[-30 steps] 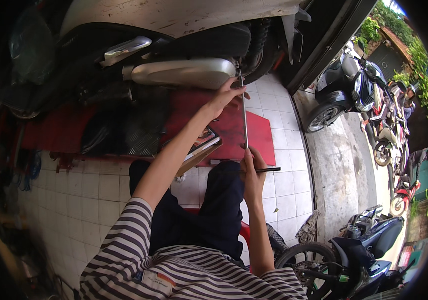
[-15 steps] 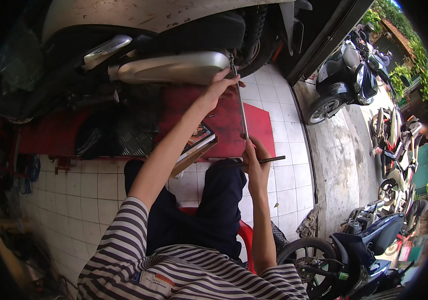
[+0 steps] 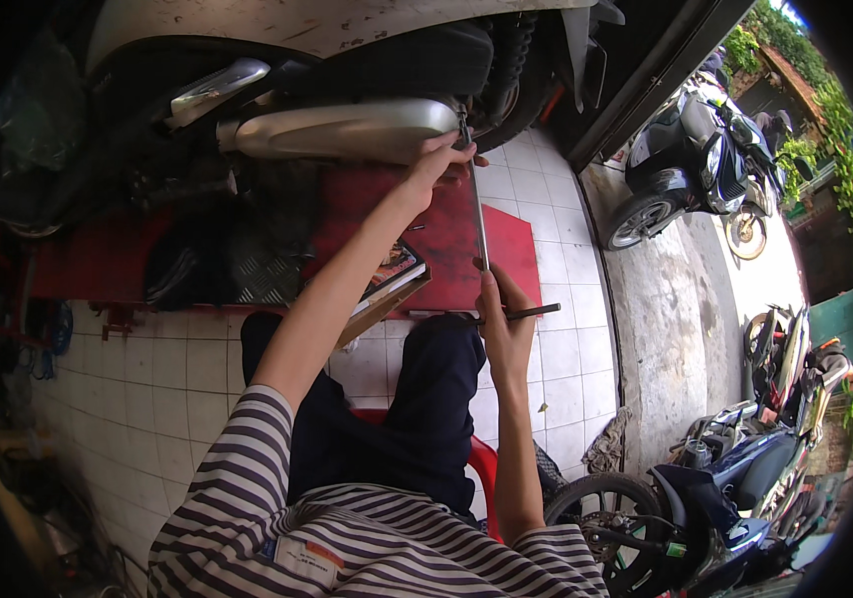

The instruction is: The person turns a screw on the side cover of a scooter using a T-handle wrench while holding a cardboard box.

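Observation:
A long steel T-handle wrench [image 3: 480, 227] runs from the scooter's rear down toward my lap. My right hand [image 3: 508, 319] is closed round its black crossbar [image 3: 536, 312], with the thumb lying along the shaft. Farther up, my left hand [image 3: 441, 161] has its fingers curled on the upper shaft, just beside the silver muffler [image 3: 347, 132]. The wrench's far tip reaches a spot at the muffler's right end, next to the rear wheel [image 3: 516, 115]. What the tip sits on is too small and dark to make out.
Below the scooter is a red lift platform [image 3: 426, 289] with an open cardboard box [image 3: 387, 307] at its near edge. White tiles [image 3: 571, 349] surround my red stool [image 3: 484, 468]. A blue motorcycle [image 3: 715, 508] and a black scooter [image 3: 696, 159] stand to the right.
The wrench and my right hand have shifted slightly left and up in the picture, with the crossbar still gripped. My left hand's fingers have drawn in closer round the shaft.

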A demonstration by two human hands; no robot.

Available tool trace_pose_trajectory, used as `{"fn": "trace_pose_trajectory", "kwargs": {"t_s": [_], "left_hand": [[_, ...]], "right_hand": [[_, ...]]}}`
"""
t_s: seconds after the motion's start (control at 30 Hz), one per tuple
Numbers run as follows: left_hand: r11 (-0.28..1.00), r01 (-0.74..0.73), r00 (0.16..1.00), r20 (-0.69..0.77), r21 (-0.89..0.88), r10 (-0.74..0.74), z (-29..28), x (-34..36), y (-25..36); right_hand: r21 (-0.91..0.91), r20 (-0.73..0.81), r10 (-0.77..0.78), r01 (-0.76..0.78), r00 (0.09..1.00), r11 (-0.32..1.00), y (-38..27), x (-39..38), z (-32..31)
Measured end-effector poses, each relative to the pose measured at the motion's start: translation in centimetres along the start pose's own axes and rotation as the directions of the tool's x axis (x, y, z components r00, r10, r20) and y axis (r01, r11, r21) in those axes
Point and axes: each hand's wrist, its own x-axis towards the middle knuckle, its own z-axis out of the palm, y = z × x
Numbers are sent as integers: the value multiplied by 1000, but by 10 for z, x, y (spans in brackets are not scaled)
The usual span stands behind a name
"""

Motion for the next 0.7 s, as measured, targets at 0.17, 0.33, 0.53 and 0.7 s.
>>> {"fn": "trace_pose_trajectory", "kwargs": {"t_s": [0.17,0.33,0.53,0.7], "left_hand": [[1000,-18,1000,12,15,18,-2,19,7],[999,4,999,34,49,-5,-8,28,9],[992,69,923,385,-106,-23,-34,-15,-29],[920,177,938,343,-350,-50,-48,13,-42]], "right_hand": [[-24,11,46,-46,999,999,-17,18,5],[60,9,102,-103,995,993,-19,52,21],[428,115,310,-329,944,842,-17,102,31],[810,227,329,-365,917,460,-3,157,57]]}}
